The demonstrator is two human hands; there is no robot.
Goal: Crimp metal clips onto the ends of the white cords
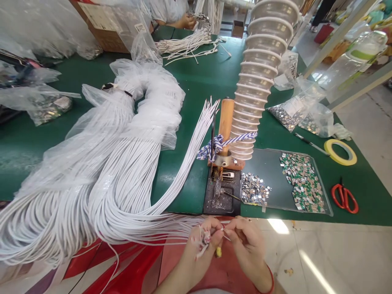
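Low at the front edge of the table, my left hand [203, 245] is closed around the ends of several white cables [171, 230], whose tips poke out between the fingers. A small yellow piece [218, 252] shows just below those fingers. My right hand [246, 241], with a red band at the wrist, pinches the thin end of one white cable beside the left fingertips. The fingers of both hands nearly meet there. In front of them stands a wooden-handled soldering iron [226, 118], tied upright with blue-and-white cord [216, 147] over a dark base [220, 200].
A clear tray [275, 179] at right holds small metal shells [255, 188] and green circuit-board connectors [304, 183]. Red scissors [344, 197] and yellow tape [340, 152] lie beyond. A ribbed duct [260, 77] hangs overhead. Cable bundles [128, 163] cover the left. Another person's hand [187, 21] is at the back.
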